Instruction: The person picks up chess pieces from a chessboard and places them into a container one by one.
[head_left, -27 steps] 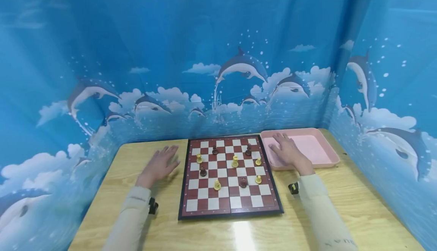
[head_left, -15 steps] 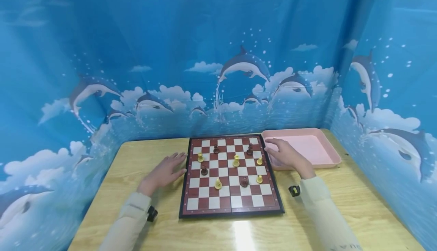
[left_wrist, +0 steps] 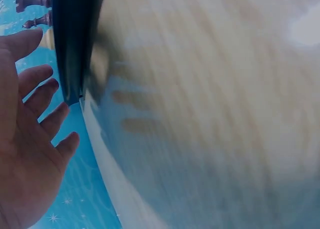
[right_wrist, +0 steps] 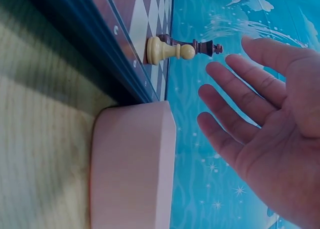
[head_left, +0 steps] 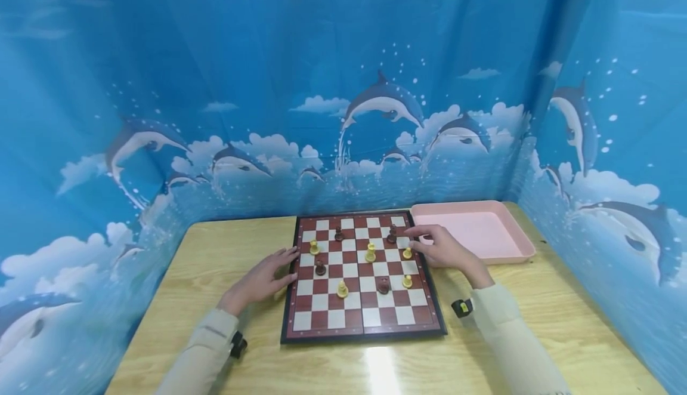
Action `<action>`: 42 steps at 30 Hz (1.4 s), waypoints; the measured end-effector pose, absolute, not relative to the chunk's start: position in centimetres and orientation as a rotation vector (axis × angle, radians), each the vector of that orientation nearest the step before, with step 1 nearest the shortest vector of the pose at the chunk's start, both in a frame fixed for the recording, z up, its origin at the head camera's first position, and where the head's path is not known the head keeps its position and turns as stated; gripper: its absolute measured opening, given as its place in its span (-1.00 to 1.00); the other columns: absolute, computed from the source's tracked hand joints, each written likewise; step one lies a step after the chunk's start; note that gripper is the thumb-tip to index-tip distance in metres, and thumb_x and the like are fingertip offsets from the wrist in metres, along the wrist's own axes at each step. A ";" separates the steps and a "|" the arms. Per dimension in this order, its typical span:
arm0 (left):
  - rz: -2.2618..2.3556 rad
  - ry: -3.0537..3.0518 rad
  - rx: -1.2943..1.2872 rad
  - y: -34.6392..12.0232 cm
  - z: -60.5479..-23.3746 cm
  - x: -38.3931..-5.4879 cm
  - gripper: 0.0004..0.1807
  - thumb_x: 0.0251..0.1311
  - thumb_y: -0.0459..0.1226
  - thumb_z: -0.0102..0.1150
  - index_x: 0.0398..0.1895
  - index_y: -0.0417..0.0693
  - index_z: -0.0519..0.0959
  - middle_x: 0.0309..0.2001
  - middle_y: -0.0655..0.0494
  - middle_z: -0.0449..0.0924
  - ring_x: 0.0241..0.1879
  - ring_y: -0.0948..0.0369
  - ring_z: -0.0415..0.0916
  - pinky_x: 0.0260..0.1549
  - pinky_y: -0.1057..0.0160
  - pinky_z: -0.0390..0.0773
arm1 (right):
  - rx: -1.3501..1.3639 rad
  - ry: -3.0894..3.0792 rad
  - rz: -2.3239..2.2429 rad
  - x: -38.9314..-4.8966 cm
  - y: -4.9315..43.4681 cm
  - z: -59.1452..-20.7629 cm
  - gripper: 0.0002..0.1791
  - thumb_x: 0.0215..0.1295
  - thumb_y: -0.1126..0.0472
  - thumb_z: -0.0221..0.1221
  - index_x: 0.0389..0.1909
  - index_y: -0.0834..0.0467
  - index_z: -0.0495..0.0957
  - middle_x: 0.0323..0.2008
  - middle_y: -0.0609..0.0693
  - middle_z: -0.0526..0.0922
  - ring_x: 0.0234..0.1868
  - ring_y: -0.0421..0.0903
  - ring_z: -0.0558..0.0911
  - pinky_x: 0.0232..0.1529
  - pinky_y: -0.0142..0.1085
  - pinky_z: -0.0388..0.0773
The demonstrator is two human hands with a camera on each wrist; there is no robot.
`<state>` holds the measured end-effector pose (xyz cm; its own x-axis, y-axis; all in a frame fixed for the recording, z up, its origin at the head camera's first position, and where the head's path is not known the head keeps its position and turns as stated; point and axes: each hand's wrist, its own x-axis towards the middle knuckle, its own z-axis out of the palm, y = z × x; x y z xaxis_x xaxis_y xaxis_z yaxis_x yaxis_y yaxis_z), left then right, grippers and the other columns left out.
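Observation:
A red-and-white chessboard (head_left: 376,318) lies on the table with several cream and dark chess pieces standing on it. My left hand (head_left: 263,280) has its fingertips right at the board's left edge, near a dark piece (head_left: 320,268) and a cream one (head_left: 314,247). Over the right border reaches my right hand (head_left: 445,248), fingers slightly bent and holding nothing. Its fingertips are close to a dark king (head_left: 392,237) and a cream pawn (head_left: 407,253). In the right wrist view, a gap shows between those fingers and the pawn (right_wrist: 162,51).
A pink tray (head_left: 491,231) stands against the board's upper right side, partly under the right hand in the head view. Blue dolphin-print curtains (head_left: 268,85) enclose the back and sides of the wooden table (head_left: 231,237).
My right hand has moved left from over the pink tray to the board's right border, its fingers drawing together. My left hand has moved right to the board's left edge.

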<state>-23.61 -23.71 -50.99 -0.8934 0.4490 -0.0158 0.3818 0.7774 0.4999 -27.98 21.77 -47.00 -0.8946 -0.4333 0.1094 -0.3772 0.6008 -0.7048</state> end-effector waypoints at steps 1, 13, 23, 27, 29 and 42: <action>0.747 2.833 0.663 -23.7 -51.1 -23.6 -0.28 0.48 0.05 0.07 0.58 -0.02 0.21 0.59 -0.06 0.11 0.55 -0.23 0.01 0.47 -0.31 0.12 | -0.692 2.744 -1.189 -28.0 21.7 -47.1 -0.68 0.47 0.28 0.16 0.16 0.25 0.63 0.12 0.20 0.69 0.25 0.24 0.57 0.28 0.22 0.49; 0.735 2.807 0.622 -23.9 -51.8 -23.6 -0.26 0.47 0.12 0.03 0.60 0.06 0.16 0.63 0.04 0.01 0.58 -0.19 -0.03 0.50 -0.29 0.08 | -0.673 2.721 -1.231 -28.2 21.6 -48.1 -0.65 0.36 0.33 0.26 0.11 0.38 0.61 0.04 0.28 0.70 0.14 0.25 0.63 0.23 0.20 0.54; 0.794 2.795 0.589 -23.9 -52.0 -23.4 -0.24 0.46 0.16 0.02 0.61 0.11 0.15 0.64 0.06 -0.01 0.58 -0.12 0.00 0.50 -0.24 0.14 | -0.709 2.733 -1.206 -28.0 21.7 -48.5 -0.68 0.30 0.36 0.29 0.05 0.38 0.64 0.00 0.27 0.72 0.09 0.24 0.65 0.20 0.20 0.56; 0.817 2.780 0.582 -24.0 -52.0 -23.3 -0.24 0.47 0.15 0.02 0.61 0.11 0.14 0.64 0.08 -0.03 0.58 -0.10 0.01 0.49 -0.21 0.16 | -0.703 2.753 -1.172 -28.0 21.6 -48.6 -0.69 0.29 0.36 0.31 0.03 0.35 0.66 -0.01 0.22 0.74 0.10 0.23 0.65 0.20 0.20 0.55; 0.825 2.776 0.578 -23.9 -52.0 -23.4 -0.24 0.47 0.15 0.01 0.61 0.11 0.13 0.64 0.08 -0.04 0.58 -0.10 0.01 0.49 -0.21 0.16 | -0.698 2.770 -1.146 -28.1 21.6 -48.6 -0.70 0.29 0.35 0.31 0.03 0.33 0.67 -0.01 0.20 0.74 0.11 0.24 0.64 0.21 0.21 0.54; 0.833 2.782 0.575 -24.0 -52.2 -23.2 -0.24 0.47 0.17 0.01 0.61 0.13 0.14 0.64 0.13 -0.05 0.58 -0.07 0.02 0.49 -0.18 0.20 | -0.728 2.804 -1.066 -28.2 21.5 -49.3 -0.76 0.28 0.34 0.32 -0.05 0.32 0.70 -0.04 0.20 0.75 0.11 0.27 0.62 0.24 0.27 0.47</action>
<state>-23.23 -23.97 -52.21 -0.9088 0.4128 -0.0612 0.3112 0.7680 0.5597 -28.24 21.49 -49.28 -0.8873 -0.4471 0.1130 -0.4092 0.6504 -0.6399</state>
